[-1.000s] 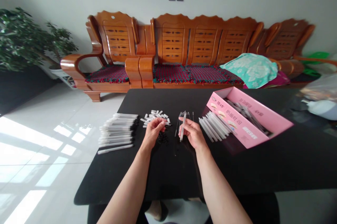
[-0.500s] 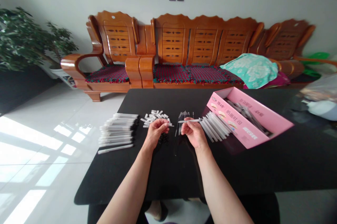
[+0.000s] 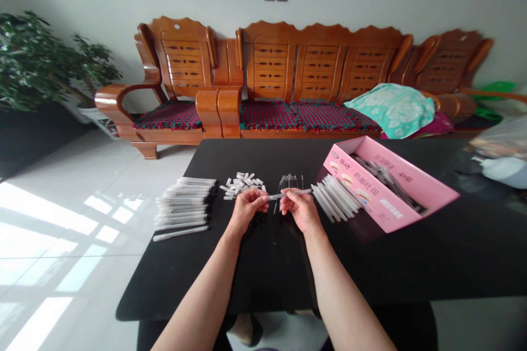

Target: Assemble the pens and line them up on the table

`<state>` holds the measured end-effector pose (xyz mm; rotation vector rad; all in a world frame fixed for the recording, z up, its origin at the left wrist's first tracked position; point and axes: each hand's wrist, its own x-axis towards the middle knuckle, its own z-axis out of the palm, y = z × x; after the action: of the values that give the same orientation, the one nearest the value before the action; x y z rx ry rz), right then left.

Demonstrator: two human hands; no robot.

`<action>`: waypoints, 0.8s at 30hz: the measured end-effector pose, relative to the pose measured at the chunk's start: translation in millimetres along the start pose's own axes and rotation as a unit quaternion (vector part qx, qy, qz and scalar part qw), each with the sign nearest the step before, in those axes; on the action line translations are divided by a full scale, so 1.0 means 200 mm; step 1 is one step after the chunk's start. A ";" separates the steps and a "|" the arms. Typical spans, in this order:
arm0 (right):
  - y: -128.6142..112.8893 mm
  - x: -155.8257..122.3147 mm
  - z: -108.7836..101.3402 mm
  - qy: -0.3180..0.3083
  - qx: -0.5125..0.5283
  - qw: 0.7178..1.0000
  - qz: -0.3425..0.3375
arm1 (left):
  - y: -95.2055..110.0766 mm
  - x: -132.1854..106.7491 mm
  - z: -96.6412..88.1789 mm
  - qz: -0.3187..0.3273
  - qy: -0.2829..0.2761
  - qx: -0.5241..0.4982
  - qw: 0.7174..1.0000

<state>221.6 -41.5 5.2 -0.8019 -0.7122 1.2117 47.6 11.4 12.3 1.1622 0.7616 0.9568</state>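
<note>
My right hand (image 3: pixel 301 209) is closed around a slim translucent pen (image 3: pixel 304 191), held nearly level above the table. Its left end reaches the fingertips of my left hand (image 3: pixel 248 208), which pinch a small white pen cap mostly hidden by the fingers. Just behind my left hand lies a heap of white pen caps (image 3: pixel 242 182). Thin dark-tipped refills (image 3: pixel 289 182) lie beyond my right hand, partly covered by it. Right of them is a row of translucent pen barrels (image 3: pixel 335 200). Capped white pens (image 3: pixel 183 205) are stacked at the left.
A pink box (image 3: pixel 379 205) holding many grey, slender pieces stands on the black table (image 3: pixel 272 279), right of the barrels. A plastic bag (image 3: pixel 502 142) is at the far right. Behind the table is a wooden bench (image 3: pixel 272 65) with cushions and a turquoise cloth (image 3: pixel 393 109).
My hands have come closer together. The pen's left end, apart from my left hand before, now meets its fingertips at the cap. The piles look the same.
</note>
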 end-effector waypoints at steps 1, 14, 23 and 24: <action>0.00 0.00 0.00 0.002 -0.004 1.000 0.000 | 0.00 0.00 0.00 -0.001 -0.004 0.006 1.000; 0.01 0.00 0.00 0.050 -0.033 0.998 -0.002 | -0.06 0.00 0.03 0.037 -0.033 0.149 0.988; -0.01 0.01 -0.05 0.070 -0.004 0.997 0.035 | 0.00 -0.07 0.14 0.241 0.004 0.371 0.897; -0.01 0.01 -0.05 0.073 -0.002 0.997 0.039 | 0.00 -0.08 0.15 0.256 0.002 0.377 0.890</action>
<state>231.8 -40.6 2.0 -0.9186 -0.5674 1.2085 67.1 -14.1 19.1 2.1189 0.8801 1.1250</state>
